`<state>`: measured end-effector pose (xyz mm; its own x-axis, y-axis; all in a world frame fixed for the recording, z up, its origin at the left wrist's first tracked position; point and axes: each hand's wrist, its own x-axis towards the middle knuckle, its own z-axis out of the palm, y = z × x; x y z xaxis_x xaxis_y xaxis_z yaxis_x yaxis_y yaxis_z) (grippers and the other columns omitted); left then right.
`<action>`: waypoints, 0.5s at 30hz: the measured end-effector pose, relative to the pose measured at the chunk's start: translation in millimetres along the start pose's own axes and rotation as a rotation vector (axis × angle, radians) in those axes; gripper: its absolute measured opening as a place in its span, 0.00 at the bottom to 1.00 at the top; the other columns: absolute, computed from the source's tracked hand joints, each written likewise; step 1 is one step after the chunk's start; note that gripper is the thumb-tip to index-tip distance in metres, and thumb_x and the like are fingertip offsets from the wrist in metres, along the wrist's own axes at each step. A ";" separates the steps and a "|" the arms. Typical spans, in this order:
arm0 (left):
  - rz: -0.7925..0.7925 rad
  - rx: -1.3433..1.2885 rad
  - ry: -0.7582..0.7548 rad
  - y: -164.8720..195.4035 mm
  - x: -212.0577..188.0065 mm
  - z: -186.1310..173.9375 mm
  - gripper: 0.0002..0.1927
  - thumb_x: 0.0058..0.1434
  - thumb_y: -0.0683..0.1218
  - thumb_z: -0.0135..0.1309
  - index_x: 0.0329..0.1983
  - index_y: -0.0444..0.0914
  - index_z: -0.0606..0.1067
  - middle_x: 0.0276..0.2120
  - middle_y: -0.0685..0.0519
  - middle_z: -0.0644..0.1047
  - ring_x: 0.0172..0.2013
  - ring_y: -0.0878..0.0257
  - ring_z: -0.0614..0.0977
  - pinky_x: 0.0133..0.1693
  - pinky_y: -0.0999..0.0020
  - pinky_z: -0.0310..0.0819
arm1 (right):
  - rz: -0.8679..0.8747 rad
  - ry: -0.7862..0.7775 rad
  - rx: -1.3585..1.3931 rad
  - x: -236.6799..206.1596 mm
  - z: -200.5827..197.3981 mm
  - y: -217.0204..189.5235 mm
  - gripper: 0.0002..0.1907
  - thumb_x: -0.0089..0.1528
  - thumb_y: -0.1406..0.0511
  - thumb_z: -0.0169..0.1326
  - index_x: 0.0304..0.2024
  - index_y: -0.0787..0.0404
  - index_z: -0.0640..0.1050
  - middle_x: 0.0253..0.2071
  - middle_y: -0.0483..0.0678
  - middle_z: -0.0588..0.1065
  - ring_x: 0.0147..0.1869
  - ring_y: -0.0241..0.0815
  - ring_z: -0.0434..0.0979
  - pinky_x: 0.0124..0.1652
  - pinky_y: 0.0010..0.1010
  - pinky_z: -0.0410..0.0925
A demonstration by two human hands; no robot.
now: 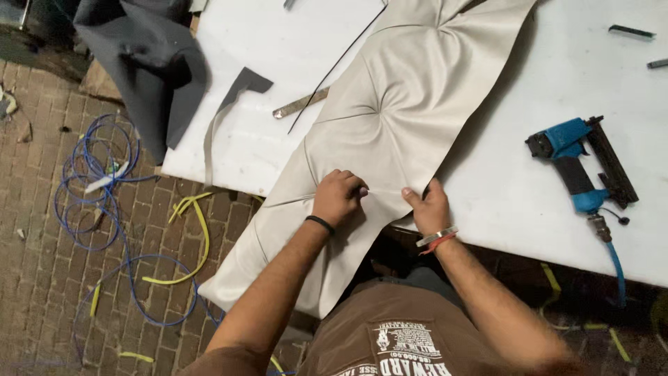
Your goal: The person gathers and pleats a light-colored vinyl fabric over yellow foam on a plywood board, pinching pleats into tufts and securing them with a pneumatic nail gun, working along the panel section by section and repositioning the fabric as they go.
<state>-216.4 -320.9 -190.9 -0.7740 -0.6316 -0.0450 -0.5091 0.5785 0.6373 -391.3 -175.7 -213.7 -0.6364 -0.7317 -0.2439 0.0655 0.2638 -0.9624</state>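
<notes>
Counts: 1 white desk (250, 42). 1 cream tufted panel (390, 118). 2 hands: left hand (339, 195), right hand (429, 207). 1 blue staple gun (581, 163). 1 grey fabric piece (149, 63), 1 grey offcut strip (233, 104). 1 metal ruler (299, 103). 1 black cord (337, 66). 1 blue hose coil (97, 181) on floor. Several yellow strips (198, 223), number unclear.

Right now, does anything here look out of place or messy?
The tufted panel lies askew, its lower end hanging off the table edge. On the brick floor, blue hose sprawls in loose coils among yellow strips. The left hand and right hand both press on the panel.
</notes>
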 end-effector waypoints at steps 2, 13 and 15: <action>0.019 0.094 0.028 11.0 -2.9 10.3 0.13 0.61 0.47 0.58 0.50 0.45 0.77 0.45 0.50 0.77 0.47 0.49 0.76 0.50 0.53 0.70 | 0.023 0.010 0.008 -2.4 5.2 1.9 0.16 0.64 0.69 0.59 0.52 0.70 0.73 0.49 0.51 0.80 0.52 0.39 0.79 0.51 0.30 0.72; 0.234 0.126 0.146 44.3 22.7 23.8 0.15 0.63 0.53 0.57 0.54 0.57 0.80 0.67 0.48 0.69 0.67 0.49 0.67 0.64 0.52 0.60 | 0.375 -0.079 0.118 0.2 -22.2 4.4 0.13 0.63 0.64 0.64 0.34 0.65 0.74 0.29 0.45 0.74 0.30 0.34 0.72 0.30 0.27 0.68; 0.208 0.104 0.131 44.0 21.5 22.2 0.15 0.61 0.54 0.58 0.52 0.58 0.81 0.67 0.49 0.69 0.69 0.50 0.67 0.65 0.53 0.59 | 0.296 -0.084 -0.099 2.5 -23.8 5.4 0.16 0.61 0.64 0.67 0.30 0.66 0.73 0.25 0.45 0.73 0.27 0.34 0.70 0.28 0.27 0.67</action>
<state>-263.8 -297.5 -180.8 -0.8142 -0.5511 0.1828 -0.3853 0.7483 0.5399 -410.8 -161.2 -216.6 -0.5347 -0.6626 -0.5244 0.1604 0.5297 -0.8329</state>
